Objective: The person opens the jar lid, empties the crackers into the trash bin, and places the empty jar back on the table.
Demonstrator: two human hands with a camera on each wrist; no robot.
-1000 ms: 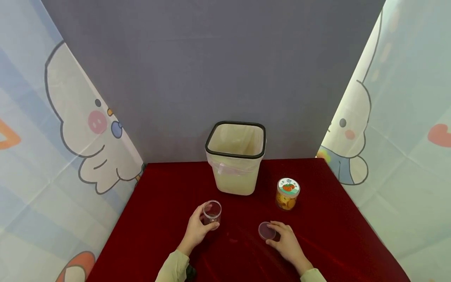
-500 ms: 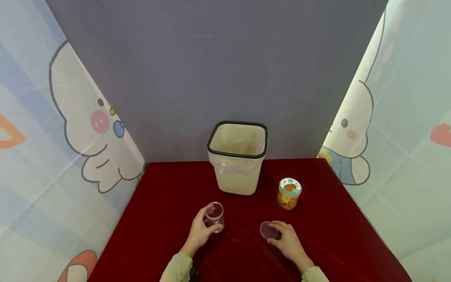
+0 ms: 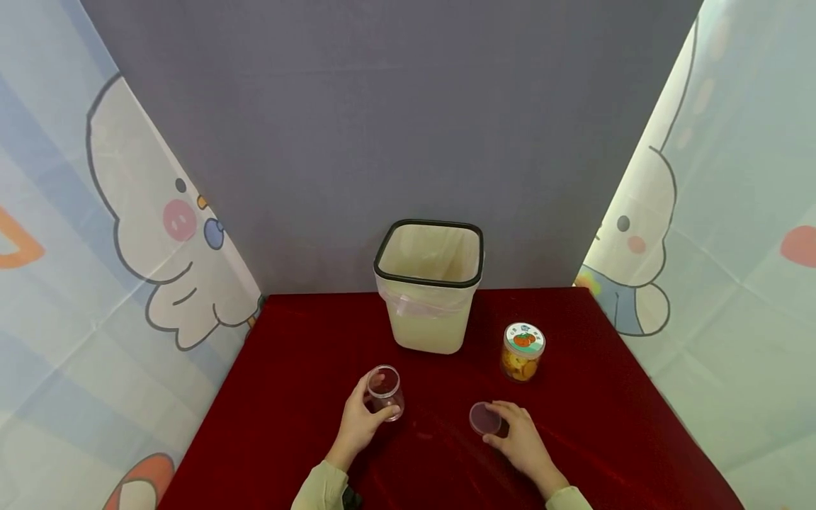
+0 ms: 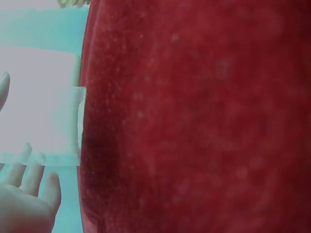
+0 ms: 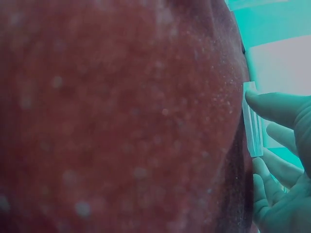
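My left hand (image 3: 358, 423) holds a clear, empty-looking jar (image 3: 392, 405) without a lid, thumb on its near side and fingers round the far side. The jar stands on or just over the red cloth; I cannot tell which. In the left wrist view the jar (image 4: 72, 128) shows at the left, with several fingers against it. To the right, my right hand (image 3: 518, 439) pinches a round translucent lid (image 3: 482, 419) by its edge, low over the cloth. From the right wrist, the lid (image 5: 251, 124) is seen edge-on between thumb and fingers.
A cream bin (image 3: 428, 326) with a black rim and a bag liner stands behind the hands. Right of it is a lidded jar (image 3: 521, 358) of yellow-orange pieces with a fruit label. Red cloth (image 3: 306, 340) covers the table; a grey backdrop (image 3: 408, 127) rises behind.
The jar's base has shifted slightly right and toward the front in my left hand. My right hand and the lid stay almost in place.
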